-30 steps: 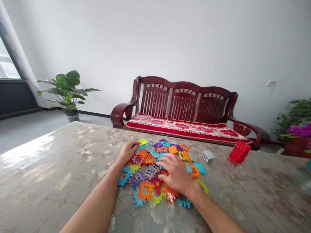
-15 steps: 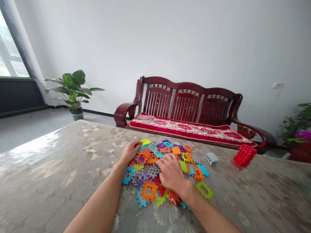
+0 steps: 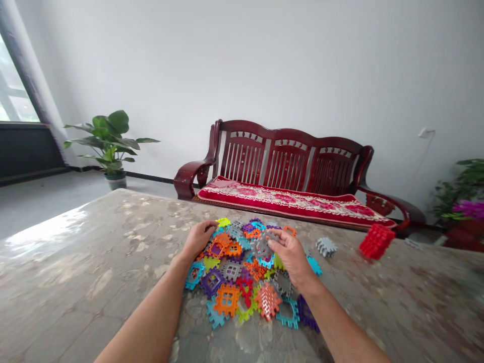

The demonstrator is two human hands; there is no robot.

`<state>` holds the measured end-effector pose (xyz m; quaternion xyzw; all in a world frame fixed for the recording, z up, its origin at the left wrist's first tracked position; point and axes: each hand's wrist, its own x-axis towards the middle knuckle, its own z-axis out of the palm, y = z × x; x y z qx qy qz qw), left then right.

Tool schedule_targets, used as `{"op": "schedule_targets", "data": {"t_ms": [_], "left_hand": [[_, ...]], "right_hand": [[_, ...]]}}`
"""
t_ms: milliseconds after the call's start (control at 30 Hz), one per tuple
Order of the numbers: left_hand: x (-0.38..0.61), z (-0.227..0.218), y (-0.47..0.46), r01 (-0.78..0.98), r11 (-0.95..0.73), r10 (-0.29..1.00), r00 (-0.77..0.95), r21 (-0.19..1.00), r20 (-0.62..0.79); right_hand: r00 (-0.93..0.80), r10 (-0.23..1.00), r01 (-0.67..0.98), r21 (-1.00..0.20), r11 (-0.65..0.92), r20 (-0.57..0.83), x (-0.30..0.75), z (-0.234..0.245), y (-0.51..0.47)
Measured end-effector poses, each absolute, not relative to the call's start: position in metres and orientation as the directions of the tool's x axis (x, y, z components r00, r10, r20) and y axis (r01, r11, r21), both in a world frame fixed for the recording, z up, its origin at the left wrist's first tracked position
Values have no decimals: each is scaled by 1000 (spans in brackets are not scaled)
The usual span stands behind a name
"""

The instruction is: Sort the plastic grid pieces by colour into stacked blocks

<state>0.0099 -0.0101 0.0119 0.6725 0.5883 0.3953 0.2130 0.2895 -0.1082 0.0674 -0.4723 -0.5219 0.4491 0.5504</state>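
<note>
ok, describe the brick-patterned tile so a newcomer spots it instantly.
On the tabletop, find the pile of coloured notched tiles. At its near edge, look between a lime-green tile and a teal frame. The brick-patterned tile is the orange-pink one, its face covered in brickwork, while the teal frame has an open centre.

Grey piece now in the right hand, over the pile

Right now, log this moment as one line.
right hand: pinching gray piece over colored pile | left hand: at pile's left edge, grip unclear | gray stack, red stack: on table, right of pile
</note>
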Motion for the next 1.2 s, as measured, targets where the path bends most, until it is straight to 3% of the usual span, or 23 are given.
{"op": "schedule_targets", "data": {"t_ms": [67, 200, 467, 767, 967, 1100, 1200], "left_hand": [[9, 11, -10, 624, -218, 959, -5, 750, 283], [8, 8, -7, 628, -212, 960, -12, 749, 281], [3, 0, -1, 619, -220, 959, -6, 754, 284], [3, 1, 0, 621, -202, 964, -13, 757, 267], [3, 1, 1, 619, -202, 966, -3, 759, 260], [2, 0, 2, 627, -200, 965, -8, 753, 262], [2, 1, 1, 625, -200, 967, 0, 754, 257]], "right_hand": [[118, 989, -93, -991, 97, 86, 312, 68, -106], [232, 972, -116, -992, 55, 27, 346, 57, -100], [360, 928, 61, -995, 77, 93, 374, 26, -85], [64, 996, 102, -993, 52, 58, 393, 22, -91], [43, 993, 183, -978, 97, 107, 394, 16, -87], [63, 987, 355, -927, 118, 150, 392, 18, -87], [137, 953, 573, -806, 147, 270, 395, 22, -89]]}}
